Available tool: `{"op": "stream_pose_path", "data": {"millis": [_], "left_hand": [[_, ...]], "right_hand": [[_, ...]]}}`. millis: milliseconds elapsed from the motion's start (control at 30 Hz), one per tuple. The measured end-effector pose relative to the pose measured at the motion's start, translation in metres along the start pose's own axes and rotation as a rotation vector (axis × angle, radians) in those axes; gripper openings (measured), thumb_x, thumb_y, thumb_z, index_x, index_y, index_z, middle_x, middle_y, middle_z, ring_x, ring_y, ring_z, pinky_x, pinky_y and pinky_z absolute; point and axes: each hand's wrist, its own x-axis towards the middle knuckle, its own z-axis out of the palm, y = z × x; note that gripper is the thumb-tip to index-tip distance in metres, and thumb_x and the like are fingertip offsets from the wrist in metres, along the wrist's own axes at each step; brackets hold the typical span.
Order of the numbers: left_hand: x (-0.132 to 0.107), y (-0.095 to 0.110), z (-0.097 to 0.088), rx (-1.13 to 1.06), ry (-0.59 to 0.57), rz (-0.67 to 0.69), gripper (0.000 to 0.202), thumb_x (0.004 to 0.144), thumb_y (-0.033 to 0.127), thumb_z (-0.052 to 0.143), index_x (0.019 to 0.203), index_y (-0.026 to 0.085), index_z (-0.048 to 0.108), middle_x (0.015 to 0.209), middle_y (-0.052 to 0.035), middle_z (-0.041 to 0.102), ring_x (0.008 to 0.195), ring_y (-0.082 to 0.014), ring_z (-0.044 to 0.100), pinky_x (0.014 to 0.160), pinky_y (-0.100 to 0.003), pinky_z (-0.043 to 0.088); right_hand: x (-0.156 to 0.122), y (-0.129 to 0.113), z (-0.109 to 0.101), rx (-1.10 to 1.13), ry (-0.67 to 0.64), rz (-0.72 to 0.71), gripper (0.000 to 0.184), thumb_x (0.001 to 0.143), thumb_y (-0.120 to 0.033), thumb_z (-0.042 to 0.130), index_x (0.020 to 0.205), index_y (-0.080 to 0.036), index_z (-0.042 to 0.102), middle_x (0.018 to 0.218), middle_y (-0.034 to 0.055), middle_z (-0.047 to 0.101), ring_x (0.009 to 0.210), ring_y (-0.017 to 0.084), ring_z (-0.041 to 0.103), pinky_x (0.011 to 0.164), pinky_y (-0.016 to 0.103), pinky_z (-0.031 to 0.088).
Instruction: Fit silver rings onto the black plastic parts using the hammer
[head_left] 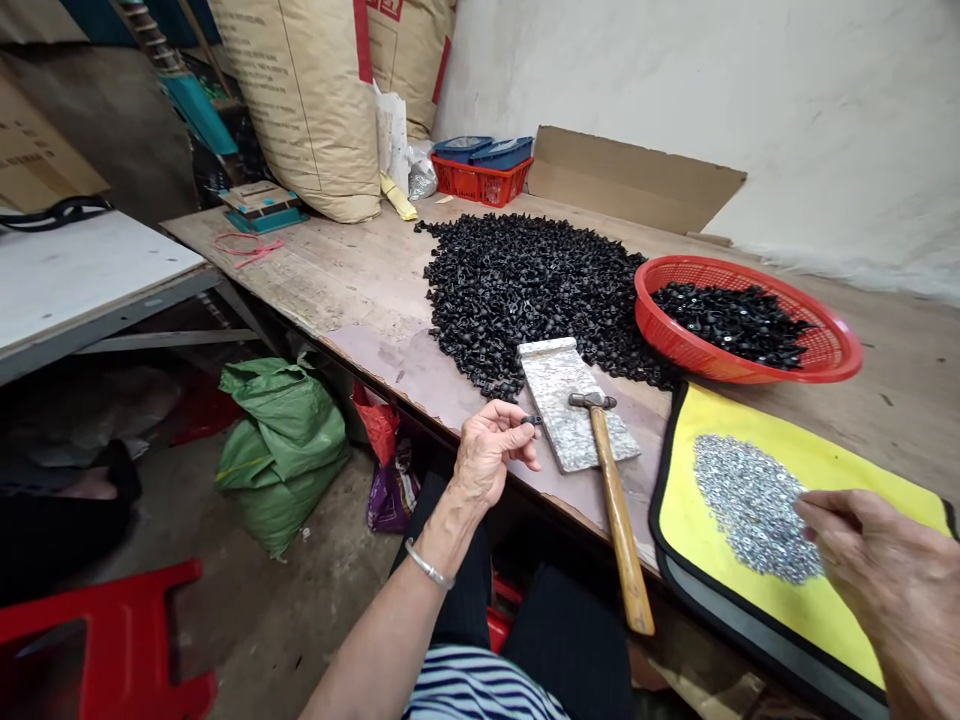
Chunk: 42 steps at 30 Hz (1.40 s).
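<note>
Workbench edge (390,388): dark part (532,420) pinched in left hand (491,455).

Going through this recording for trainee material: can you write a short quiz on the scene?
1. True or false: the red plastic basket holds silver pieces.
2. Which is the right hand nearest? A) the silver pieces on the yellow mat; B) the blue tubs; C) the loose black pile.
3. Fill in: the left hand holds a small black part beside a hammer whose head rests on a stone ____.

Key: 1 false; 2 A; 3 slab.
</note>
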Motion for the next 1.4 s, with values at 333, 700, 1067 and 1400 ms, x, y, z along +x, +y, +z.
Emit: {"op": "stream_pose_path", "data": {"millis": [333, 700, 1067, 1400], "left_hand": [[-0.036, -0.013, 0.030, 0.146, 0.057, -0.002, 0.017, 0.060, 0.017, 0.072, 0.068, 0.012, 0.058, 0.046, 0.0022, 0.058, 0.039, -0.0105, 0.054, 0.043, -0.023, 0.051], [-0.041, -0.012, 0.031, 0.234, 0.104, 0.012, 0.013, 0.058, 0.017, 0.071, 0.064, 0.012, 0.060, 0.045, 0.0024, 0.058, 0.039, -0.0102, 0.055, 0.044, -0.020, 0.048], [-0.042, -0.013, 0.031, 0.265, 0.126, 0.006, 0.013, 0.056, 0.017, 0.071, 0.061, 0.013, 0.060, 0.044, 0.0030, 0.055, 0.038, -0.0103, 0.053, 0.042, -0.021, 0.046], [-0.041, -0.014, 0.031, 0.243, 0.078, 0.006, 0.009, 0.058, 0.016, 0.068, 0.060, 0.014, 0.060, 0.046, 0.0008, 0.059, 0.042, -0.0114, 0.055, 0.044, -0.022, 0.047]], "right_hand": [[-0.067, -0.130, 0.022, 1.287, -0.503, 0.192, 0.017, 0.065, -0.030, 0.071, 0.073, -0.017, 0.063, 0.061, -0.0001, 0.060, 0.050, 0.010, 0.053, 0.048, 0.023, 0.042], [-0.074, -0.144, 0.053, 1.482, -0.430, 0.209, 0.011, 0.064, -0.024, 0.072, 0.072, -0.018, 0.066, 0.085, 0.0028, 0.064, 0.084, 0.015, 0.057, 0.078, 0.030, 0.044], [-0.073, -0.146, 0.044, 1.271, -0.425, 0.120, 0.010, 0.066, -0.026, 0.071, 0.071, -0.018, 0.067, 0.087, 0.0036, 0.066, 0.087, 0.018, 0.059, 0.085, 0.034, 0.044], [-0.061, -0.147, 0.039, 1.522, -0.720, 0.352, 0.018, 0.052, -0.018, 0.077, 0.065, -0.013, 0.066, 0.061, 0.0012, 0.062, 0.049, 0.009, 0.053, 0.049, 0.023, 0.043]]}}
